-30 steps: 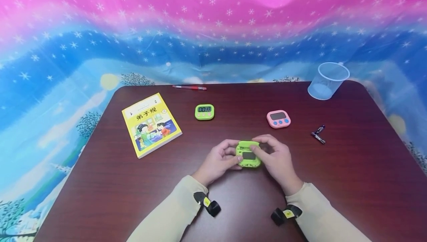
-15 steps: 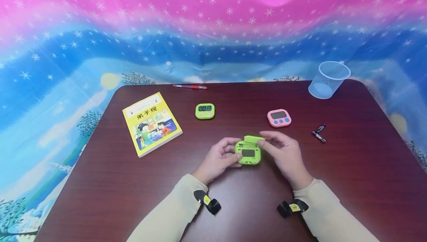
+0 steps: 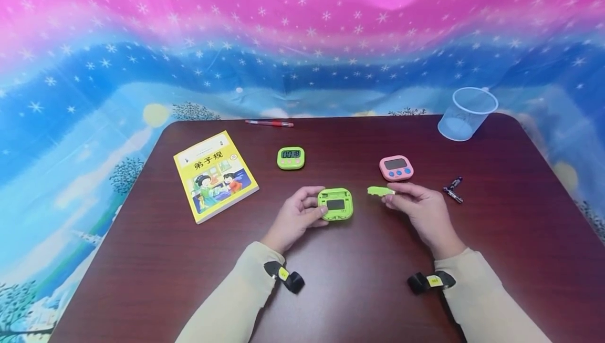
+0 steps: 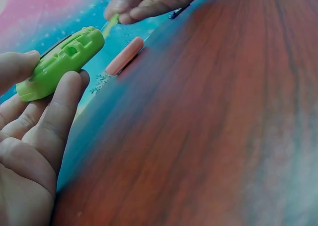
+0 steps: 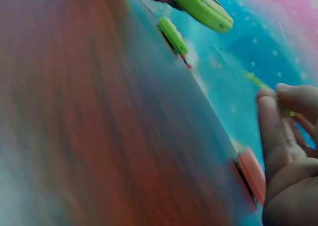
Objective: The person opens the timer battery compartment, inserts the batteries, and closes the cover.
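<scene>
My left hand (image 3: 296, 216) grips a green digital timer (image 3: 341, 214) by its left side, thumb on the back face. The timer's back is towards me, with its battery compartment uncovered along the top. To the right, my right hand (image 3: 422, 211) pinches the green battery cover (image 3: 378, 191) between thumb and fingers, apart from the timer. In the left wrist view the timer (image 4: 64, 62) is held above the table, with the thin cover (image 4: 112, 25) beyond it. The right wrist view shows the cover (image 5: 255, 79) edge-on at my fingertips.
A second green timer (image 3: 290, 158) and a pink timer (image 3: 396, 168) lie behind my hands. Two small batteries (image 3: 454, 190) lie on the right. A yellow book (image 3: 215, 175) is at left, a red pen (image 3: 269, 123) at the back edge, a clear cup (image 3: 465, 117) at back right.
The battery cover has come off the timer's back and moved right in my right hand. My left hand has shifted slightly left and away from me with the timer.
</scene>
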`<state>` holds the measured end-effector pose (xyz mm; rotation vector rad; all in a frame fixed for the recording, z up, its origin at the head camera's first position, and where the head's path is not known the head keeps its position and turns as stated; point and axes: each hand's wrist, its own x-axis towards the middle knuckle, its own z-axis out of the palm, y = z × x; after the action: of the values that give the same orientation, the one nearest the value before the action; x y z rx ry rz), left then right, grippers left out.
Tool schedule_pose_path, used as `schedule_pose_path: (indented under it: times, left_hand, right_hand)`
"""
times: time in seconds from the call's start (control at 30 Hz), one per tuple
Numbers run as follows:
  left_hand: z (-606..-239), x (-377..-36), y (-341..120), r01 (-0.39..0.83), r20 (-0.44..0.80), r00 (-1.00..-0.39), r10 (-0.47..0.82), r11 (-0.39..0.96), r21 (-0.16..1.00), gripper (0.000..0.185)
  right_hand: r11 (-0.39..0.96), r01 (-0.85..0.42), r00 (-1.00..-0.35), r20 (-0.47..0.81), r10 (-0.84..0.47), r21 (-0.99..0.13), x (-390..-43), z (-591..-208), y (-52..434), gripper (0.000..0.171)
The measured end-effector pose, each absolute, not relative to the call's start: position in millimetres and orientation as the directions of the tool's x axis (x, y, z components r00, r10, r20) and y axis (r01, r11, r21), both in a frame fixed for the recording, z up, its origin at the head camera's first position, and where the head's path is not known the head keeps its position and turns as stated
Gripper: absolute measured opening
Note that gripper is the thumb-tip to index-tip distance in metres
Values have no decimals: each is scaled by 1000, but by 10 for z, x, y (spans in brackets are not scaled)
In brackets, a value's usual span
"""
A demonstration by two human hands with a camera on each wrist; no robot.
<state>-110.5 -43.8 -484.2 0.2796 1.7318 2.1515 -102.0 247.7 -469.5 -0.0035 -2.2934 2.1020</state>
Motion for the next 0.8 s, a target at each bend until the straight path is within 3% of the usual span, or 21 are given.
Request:
schedule_pose_path:
  times: [0.13,0.3,0.6,0.8]
  left_hand:
    - [-4839,-1118,-443,-163,-75,-910,407,-186,969,49]
    - [-4840,-1118,-449,-171,-83,-906,414,-179,969,50]
    - [-4838,-1110,-439,-151,-69,-904,423,-165,975,50]
    - [-4841,-1104,-433,-136,-60,-903,426,-151,979,50]
  right_hand:
    - [277,55,-997,-66,-32,-959,-1037,-4699,2571,38]
    - [489,55,-989,-115,-93,-871,-1056,-4688,2640,35]
    - [738,-117,-984,-23,-176,-665,-1050,-4616,2662,27]
    - [781,-167,-979,10,-202,-602,-1044,-4615,2631,21]
